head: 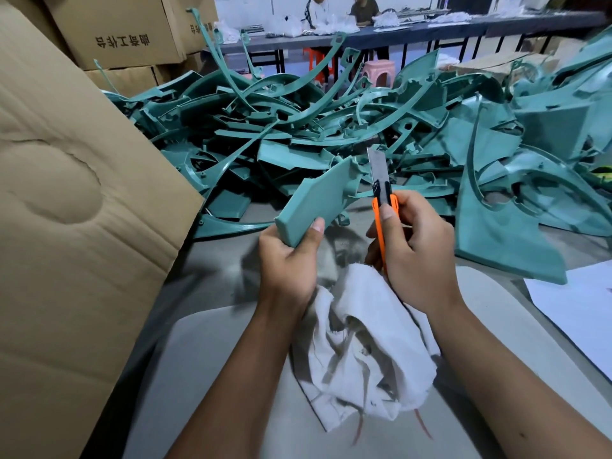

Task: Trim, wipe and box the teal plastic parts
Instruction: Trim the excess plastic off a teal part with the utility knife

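Observation:
My left hand (288,260) grips the near end of a flat teal plastic part (318,200), which tilts up and away over the table. My right hand (414,250) holds an orange utility knife (381,207) upright, its blade extended and standing just right of the part's far edge. A crumpled white cloth (364,346) hangs below my right hand, its top tucked under the palm. Behind lies a big heap of teal parts (298,127), curved strips and panels tangled together.
A large open cardboard box flap (73,210) fills the left side. Stacked cartons (122,34) stand behind it. White paper (579,309) lies at the right on the grey table (212,359). Two people sit at a far bench (430,28).

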### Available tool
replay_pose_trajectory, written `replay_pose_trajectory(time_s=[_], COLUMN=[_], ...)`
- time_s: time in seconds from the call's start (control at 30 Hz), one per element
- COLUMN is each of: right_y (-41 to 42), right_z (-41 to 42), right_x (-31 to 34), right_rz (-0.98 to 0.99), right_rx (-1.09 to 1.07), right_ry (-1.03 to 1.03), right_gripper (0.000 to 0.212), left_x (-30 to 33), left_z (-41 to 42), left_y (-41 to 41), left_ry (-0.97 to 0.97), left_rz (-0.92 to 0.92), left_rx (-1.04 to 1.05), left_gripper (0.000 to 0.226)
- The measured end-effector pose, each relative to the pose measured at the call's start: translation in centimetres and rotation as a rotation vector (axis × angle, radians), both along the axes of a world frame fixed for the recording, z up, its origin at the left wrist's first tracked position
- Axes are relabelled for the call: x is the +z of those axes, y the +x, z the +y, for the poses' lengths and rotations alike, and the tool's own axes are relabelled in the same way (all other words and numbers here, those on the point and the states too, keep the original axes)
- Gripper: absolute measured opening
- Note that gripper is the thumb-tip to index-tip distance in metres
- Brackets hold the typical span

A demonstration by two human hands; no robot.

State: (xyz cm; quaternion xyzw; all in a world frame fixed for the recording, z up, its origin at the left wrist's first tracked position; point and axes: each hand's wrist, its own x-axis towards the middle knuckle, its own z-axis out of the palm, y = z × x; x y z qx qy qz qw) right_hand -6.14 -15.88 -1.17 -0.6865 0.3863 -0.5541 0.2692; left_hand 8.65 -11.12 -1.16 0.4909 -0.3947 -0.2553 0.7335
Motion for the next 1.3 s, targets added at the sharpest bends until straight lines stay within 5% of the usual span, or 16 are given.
replay_pose_trajectory(time_s=[0.43, 0.63, 0.9, 1.1, 1.3], right_y=[0.4, 0.5, 0.3, 0.1, -1.1], right_z=[0.2, 1.0, 0.6, 0.2, -0.1], right_x=[-0.3, 0.5, 0.1, -0.1, 0.6], right_rz=[0.037, -0.194, 0.033, 0.143, 0.207], right_rx=[-0.034, 0.227, -0.030, -0.134, -0.132], right_ry=[-0.055, 0.042, -0.187, -0.229, -0.323], right_gripper=[0.011, 0.015, 0.015, 0.015, 0.020], left_x=[0.1, -0.8, -0.7, -0.9, -0.7], left_z=[0.3, 0.0, 0.3, 0.2, 0.3], left_y=[0.1, 0.8, 1.5, 1.9, 4.7], left_ry=[-0.015, 0.019, -0.081, -0.133, -0.235], left_rz=[0.050, 0.001, -0.350, -0.541, -0.901], left_rx=[-0.040, 0.053, -0.018, -0.026, 0.118], left_gripper=[0.024, 0.016, 0.035, 0.070, 0.062])
